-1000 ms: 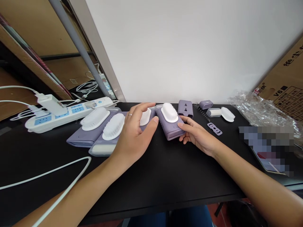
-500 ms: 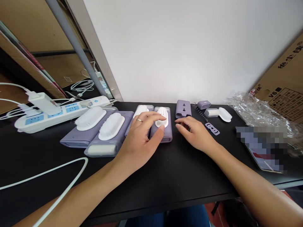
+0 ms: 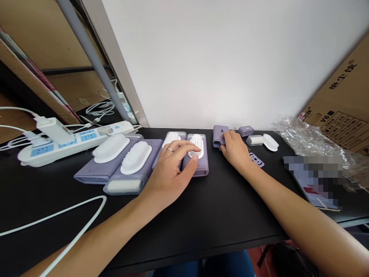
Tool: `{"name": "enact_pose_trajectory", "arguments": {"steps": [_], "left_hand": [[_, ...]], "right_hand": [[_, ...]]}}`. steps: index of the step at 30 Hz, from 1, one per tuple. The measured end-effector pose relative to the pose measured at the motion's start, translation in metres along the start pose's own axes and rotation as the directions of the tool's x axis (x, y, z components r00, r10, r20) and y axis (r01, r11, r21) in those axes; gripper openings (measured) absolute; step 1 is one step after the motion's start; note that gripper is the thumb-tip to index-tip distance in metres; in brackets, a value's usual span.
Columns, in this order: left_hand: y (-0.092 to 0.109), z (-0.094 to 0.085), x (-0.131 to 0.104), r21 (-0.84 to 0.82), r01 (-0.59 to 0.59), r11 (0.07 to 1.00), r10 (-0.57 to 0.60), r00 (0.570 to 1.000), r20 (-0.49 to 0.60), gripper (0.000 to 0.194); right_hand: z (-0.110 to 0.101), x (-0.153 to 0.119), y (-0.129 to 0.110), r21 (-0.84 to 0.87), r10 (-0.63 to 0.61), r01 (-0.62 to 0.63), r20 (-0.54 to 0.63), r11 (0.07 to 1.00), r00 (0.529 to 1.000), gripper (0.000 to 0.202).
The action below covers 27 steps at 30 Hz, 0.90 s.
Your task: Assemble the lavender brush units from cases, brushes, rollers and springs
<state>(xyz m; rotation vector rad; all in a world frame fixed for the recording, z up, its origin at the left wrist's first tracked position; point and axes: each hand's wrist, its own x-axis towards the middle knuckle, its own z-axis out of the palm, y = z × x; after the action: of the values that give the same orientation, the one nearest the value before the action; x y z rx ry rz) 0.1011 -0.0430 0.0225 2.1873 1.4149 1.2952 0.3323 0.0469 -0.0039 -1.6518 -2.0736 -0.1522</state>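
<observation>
My left hand [image 3: 175,165] rests over the purple cases, thumb and index finger apart at the white brush [image 3: 196,144] that lies on a purple case [image 3: 203,165]. Its fingers are loosely bent and grip nothing. My right hand [image 3: 236,150] reaches to a purple housing [image 3: 219,134] with slots, its fingertips on the right side; whether it grips the housing is unclear. Two more cases with white brushes [image 3: 136,157] lie to the left, one with a white roller [image 3: 123,186] under a clear cover. Beside my right wrist is a purple plate [image 3: 256,159] with cutouts.
A small purple part [image 3: 245,130], a white roller [image 3: 255,140] and a loose brush [image 3: 270,142] lie at the back right. Clear plastic wrap [image 3: 311,138], a phone [image 3: 314,188] and a carton [image 3: 340,104] are further right. A power strip [image 3: 83,138] and white cable [image 3: 86,227] are left.
My right hand has moved away from me and slightly left, onto the purple housing. My left hand stays at the same brush. The view has shifted slightly.
</observation>
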Motion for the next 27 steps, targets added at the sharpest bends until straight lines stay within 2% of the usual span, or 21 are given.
{"name": "enact_pose_trajectory", "arguments": {"steps": [4,7,10,13,15,18,19,21,23,24,26,27], "left_hand": [[-0.002,0.000,0.000,0.011,0.006,1.000,-0.006,1.000,-0.004,0.022],[-0.004,-0.001,0.001,-0.001,-0.023,1.000,0.023,0.999,-0.027,0.021],[-0.005,-0.002,0.002,-0.002,-0.033,0.999,0.033,0.999,-0.037,0.022],[-0.006,-0.003,0.002,0.017,-0.024,1.000,0.025,0.999,-0.049,0.024],[-0.006,-0.003,0.002,0.028,-0.016,0.999,0.018,0.998,-0.062,0.030],[-0.006,-0.004,0.002,0.029,-0.014,0.999,0.016,0.998,-0.064,0.047],[-0.006,-0.004,0.003,0.021,-0.013,1.000,0.014,0.998,-0.055,0.055],[-0.007,-0.004,0.003,-0.019,0.016,1.000,-0.017,0.999,-0.037,0.073],[-0.007,-0.004,0.003,-0.088,0.060,0.994,-0.061,0.998,-0.010,0.082],[-0.007,-0.003,0.002,-0.130,0.068,0.989,-0.068,0.998,0.010,0.080],[-0.005,-0.003,0.001,-0.194,0.025,0.981,-0.017,0.999,0.042,0.066],[-0.003,-0.003,0.000,-0.213,-0.017,0.977,0.027,0.999,0.046,0.062]], "right_hand": [[-0.014,-0.001,0.005,0.138,0.066,-0.060,-0.041,0.989,0.997,0.017],[-0.027,0.000,0.015,0.318,0.170,-0.129,-0.107,0.939,0.980,0.007],[-0.039,0.001,0.026,0.542,0.287,-0.187,-0.105,0.820,0.952,0.014],[-0.046,-0.001,0.027,0.702,0.325,-0.204,-0.042,0.682,0.945,0.025],[-0.051,-0.004,0.020,0.826,0.319,-0.205,0.031,0.526,0.947,0.035],[-0.055,-0.012,0.003,0.951,0.251,-0.245,0.194,0.189,0.948,0.040],[-0.056,-0.015,-0.004,0.957,0.217,-0.272,0.245,0.103,0.945,0.039],[-0.056,-0.021,-0.017,0.943,0.144,-0.332,0.330,-0.008,0.933,0.036],[-0.053,-0.027,-0.028,0.911,0.033,-0.402,0.407,-0.094,0.913,0.031],[-0.051,-0.030,-0.033,0.891,-0.041,-0.437,0.435,-0.121,0.899,0.027],[-0.046,-0.036,-0.039,0.850,-0.217,-0.512,0.480,-0.123,0.850,0.017],[-0.044,-0.039,-0.041,0.835,-0.298,-0.543,0.497,-0.093,0.815,0.014]]}}
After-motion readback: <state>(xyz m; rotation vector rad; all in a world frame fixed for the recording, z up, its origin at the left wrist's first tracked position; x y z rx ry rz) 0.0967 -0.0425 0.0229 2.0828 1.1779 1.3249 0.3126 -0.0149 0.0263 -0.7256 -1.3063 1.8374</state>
